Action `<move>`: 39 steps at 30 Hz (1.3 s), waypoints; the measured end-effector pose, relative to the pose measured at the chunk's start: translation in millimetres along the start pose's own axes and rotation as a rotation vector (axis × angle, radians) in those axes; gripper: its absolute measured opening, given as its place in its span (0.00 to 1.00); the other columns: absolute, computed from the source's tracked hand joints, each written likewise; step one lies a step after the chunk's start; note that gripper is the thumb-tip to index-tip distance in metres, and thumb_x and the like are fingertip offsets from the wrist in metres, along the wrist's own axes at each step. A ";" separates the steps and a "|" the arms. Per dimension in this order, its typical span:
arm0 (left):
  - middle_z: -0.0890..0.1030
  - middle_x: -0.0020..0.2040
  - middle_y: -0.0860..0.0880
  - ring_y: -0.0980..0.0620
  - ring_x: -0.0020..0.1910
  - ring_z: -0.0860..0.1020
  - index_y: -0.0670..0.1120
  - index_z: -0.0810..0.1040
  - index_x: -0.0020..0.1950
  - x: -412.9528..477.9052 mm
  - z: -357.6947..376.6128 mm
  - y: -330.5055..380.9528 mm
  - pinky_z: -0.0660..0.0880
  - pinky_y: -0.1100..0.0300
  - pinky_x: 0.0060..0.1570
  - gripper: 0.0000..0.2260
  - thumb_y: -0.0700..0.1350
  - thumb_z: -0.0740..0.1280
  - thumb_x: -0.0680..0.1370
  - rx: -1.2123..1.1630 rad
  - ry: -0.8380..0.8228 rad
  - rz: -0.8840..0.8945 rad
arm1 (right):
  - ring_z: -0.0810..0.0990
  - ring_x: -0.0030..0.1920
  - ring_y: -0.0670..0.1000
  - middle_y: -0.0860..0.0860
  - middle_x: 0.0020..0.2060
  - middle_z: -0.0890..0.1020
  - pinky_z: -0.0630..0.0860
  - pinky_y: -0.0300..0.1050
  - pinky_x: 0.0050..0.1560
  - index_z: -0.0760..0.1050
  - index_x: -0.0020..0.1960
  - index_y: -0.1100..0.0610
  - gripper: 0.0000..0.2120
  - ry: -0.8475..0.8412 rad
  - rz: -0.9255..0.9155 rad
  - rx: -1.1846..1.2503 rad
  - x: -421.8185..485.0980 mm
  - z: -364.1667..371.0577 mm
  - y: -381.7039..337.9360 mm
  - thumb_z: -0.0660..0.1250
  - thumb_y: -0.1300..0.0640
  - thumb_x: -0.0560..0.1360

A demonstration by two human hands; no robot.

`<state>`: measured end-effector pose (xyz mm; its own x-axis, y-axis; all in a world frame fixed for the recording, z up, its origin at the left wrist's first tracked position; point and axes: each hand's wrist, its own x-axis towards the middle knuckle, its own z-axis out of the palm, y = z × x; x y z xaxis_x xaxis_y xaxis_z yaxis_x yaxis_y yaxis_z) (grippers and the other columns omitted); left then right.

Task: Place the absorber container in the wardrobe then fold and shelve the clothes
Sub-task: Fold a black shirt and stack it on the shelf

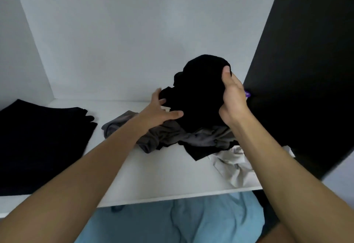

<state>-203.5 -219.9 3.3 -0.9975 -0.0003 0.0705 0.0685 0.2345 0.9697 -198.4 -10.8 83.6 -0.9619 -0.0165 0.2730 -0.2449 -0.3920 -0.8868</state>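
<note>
A bunched black garment (201,89) is lifted above a pile on the white wardrobe shelf (162,175). My right hand (232,97) grips its right side, thumb up on the cloth. My left hand (162,112) touches its lower left edge with fingers spread. Under it lie a crumpled grey garment (172,137) and a white garment (233,164) at the shelf's front right. A small purple object (247,93), mostly hidden, peeks out behind my right hand by the dark panel.
A folded black stack (38,147) lies on the shelf's left part. A dark wardrobe panel (306,70) stands at the right. The white back wall (134,41) and left side wall close the compartment. Light blue fabric (182,221) lies below the shelf edge.
</note>
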 end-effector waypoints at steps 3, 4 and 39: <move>0.65 0.75 0.48 0.51 0.71 0.67 0.50 0.51 0.80 -9.5 16.2 0.0 0.70 0.51 0.67 0.52 0.48 0.81 0.66 0.129 0.004 0.194 | 0.83 0.60 0.55 0.58 0.60 0.83 0.79 0.53 0.63 0.76 0.67 0.61 0.19 0.015 -0.008 -0.041 -48.4 5.4 -15.6 0.57 0.50 0.85; 0.69 0.71 0.47 0.48 0.69 0.70 0.47 0.58 0.77 -9.7 21.1 -5.7 0.72 0.51 0.66 0.45 0.47 0.79 0.66 0.184 0.041 0.261 | 0.83 0.59 0.54 0.57 0.59 0.84 0.80 0.51 0.61 0.77 0.66 0.61 0.19 0.022 -0.006 -0.063 -65.2 4.2 -15.1 0.58 0.50 0.84; 0.86 0.46 0.55 0.57 0.48 0.84 0.56 0.86 0.47 -426.8 170.7 9.2 0.78 0.66 0.48 0.18 0.35 0.63 0.77 0.185 0.014 -0.153 | 0.84 0.49 0.47 0.50 0.48 0.85 0.78 0.36 0.45 0.79 0.52 0.48 0.10 -0.683 0.591 -0.592 -419.1 -179.6 13.6 0.70 0.62 0.75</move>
<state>220.1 -51.7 -57.8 -0.9956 -0.0625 -0.0698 -0.0892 0.4044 0.9102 179.6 156.0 -109.9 -0.7207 -0.6388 -0.2695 0.0393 0.3504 -0.9358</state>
